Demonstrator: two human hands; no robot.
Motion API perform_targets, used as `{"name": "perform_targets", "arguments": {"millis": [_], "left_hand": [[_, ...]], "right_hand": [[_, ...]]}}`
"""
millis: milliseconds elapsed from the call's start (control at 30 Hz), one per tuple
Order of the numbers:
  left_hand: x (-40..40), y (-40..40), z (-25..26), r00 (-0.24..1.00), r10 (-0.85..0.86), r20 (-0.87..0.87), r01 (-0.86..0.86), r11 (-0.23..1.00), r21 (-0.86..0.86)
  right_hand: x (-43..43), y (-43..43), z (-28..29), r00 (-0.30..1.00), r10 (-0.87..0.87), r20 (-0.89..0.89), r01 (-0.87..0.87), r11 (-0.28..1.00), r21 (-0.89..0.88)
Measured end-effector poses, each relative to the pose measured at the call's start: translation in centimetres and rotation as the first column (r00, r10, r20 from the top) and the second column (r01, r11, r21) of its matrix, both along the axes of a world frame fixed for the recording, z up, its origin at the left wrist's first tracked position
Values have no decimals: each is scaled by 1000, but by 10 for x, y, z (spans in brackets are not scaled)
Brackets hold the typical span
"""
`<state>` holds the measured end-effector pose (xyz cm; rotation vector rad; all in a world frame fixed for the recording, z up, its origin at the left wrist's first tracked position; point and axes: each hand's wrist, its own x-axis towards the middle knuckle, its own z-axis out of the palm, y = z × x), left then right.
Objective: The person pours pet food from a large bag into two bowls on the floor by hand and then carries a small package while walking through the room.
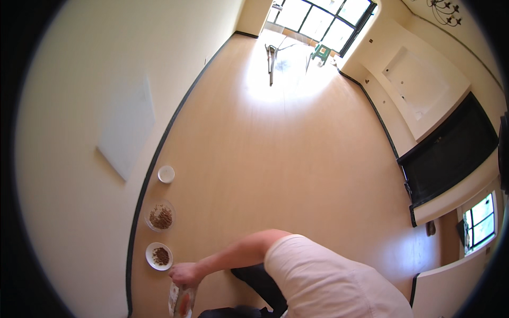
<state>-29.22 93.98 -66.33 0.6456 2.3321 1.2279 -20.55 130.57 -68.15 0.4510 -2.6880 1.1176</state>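
My right hand [185, 274] is closed around the top of a partly see-through plastic bag [175, 300] with a reddish patch. The bag runs down to the bottom edge of the view, so its lower end is cut off. Just beyond my knuckles, a white plate [149, 260] holds a heap of dark brown pellets [161, 256]. Behind it stands a clear bowl [152, 227] with lighter brown pellets [161, 218]. A small white bowl [166, 174] is farthest along the row; its contents are unclear. My left hand is out of view.
A dark skirting board [159, 148] runs along the left wall, close beside the dishes. A white panel [128, 131] is on that wall. Far off, near the bright window, are a green stool [321, 53] and a dark-legged stand [271, 65]. Pale wood-look flooring [278, 167] spreads ahead.
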Motion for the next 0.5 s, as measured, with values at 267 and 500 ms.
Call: {"name": "perform_targets", "arguments": {"millis": [267, 500], "left_hand": [[72, 31, 362, 896, 129, 425, -146, 989, 9], [129, 32, 586, 996, 38, 82, -47, 992, 115]], "right_hand": [[80, 3, 376, 965, 145, 217, -18, 866, -499], [150, -21, 581, 909, -162, 384, 349, 798, -492]]}}
